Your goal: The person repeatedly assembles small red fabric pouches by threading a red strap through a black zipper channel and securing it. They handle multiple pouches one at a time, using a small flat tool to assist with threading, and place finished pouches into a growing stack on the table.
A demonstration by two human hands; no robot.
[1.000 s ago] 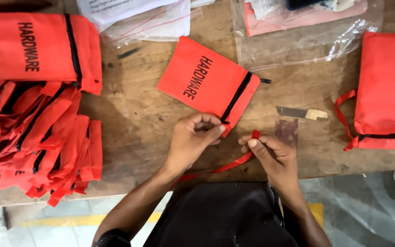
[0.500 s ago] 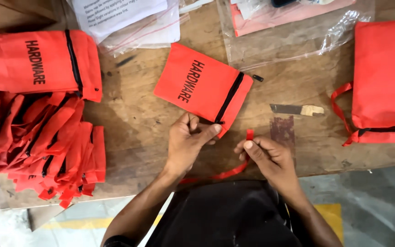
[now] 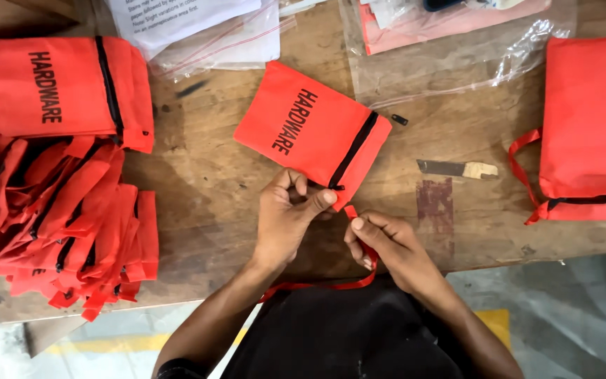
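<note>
Worn wooden table [image 3: 198,182] carries red pouches [image 3: 57,210], plastic sleeves [image 3: 450,49], a small blade [image 3: 456,168].

- Flat fabric pouch [image 3: 310,133], centre of bench: bright orange-red, black lettering on its face, black band across the near-right end.
- Thin fabric ribbon [image 3: 331,284] at the near edge: same orange-red, plain.
- Heap of fabric pouches [image 3: 57,224], left: orange-red with black bands; the far one carries black lettering.
- Larger fabric bag [image 3: 590,126], right: orange-red, black band near its near edge, orange-red loops.
- Worn wooden bench top [image 3: 205,189]: mid-brown, scuffed; dark reddish-brown rectangular patch [image 3: 435,203] right of centre.
- Clear plastic sleeves [image 3: 450,49], far side: transparent, pinkish-red sheet inside.
- Paper sheet [image 3: 177,21], far left-centre: white, black print.
- Small flat blade [image 3: 456,168]: grey, pale tan end.
</note>
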